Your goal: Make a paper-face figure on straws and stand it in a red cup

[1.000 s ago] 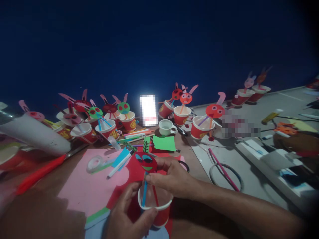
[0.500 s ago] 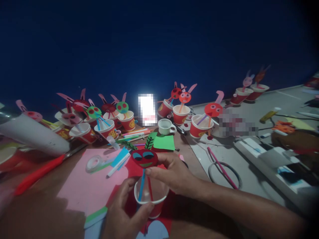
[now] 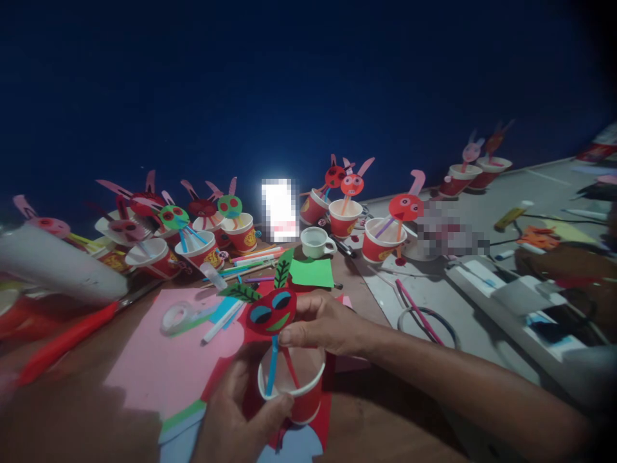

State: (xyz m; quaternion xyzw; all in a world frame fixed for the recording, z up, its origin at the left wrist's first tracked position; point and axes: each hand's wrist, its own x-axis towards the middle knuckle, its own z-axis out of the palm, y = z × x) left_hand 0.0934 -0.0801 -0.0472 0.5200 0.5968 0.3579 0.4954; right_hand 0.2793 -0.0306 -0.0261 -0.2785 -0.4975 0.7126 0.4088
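Note:
A red paper face (image 3: 270, 315) with blue eyes, a green mouth and green leaf-like ears stands above a red paper cup (image 3: 308, 402). A blue straw (image 3: 272, 366) and a red straw (image 3: 290, 368) run from the face down into the cup. My right hand (image 3: 328, 325) pinches the face at its lower right edge, thumb in front. My left hand (image 3: 245, 402) grips the cup's left side, thumb on the front near the rim.
Several cups with paper faces (image 3: 193, 247) stand along the back. A small white cup (image 3: 315, 243), green paper (image 3: 312, 272), markers and pink paper (image 3: 178, 366) with a tape roll (image 3: 175, 317) lie nearer. A white power strip (image 3: 511, 315) is at right.
The red face has tilted, its left side lower and its ears leaning left. My right hand still pinches it. The whole view has shifted slightly.

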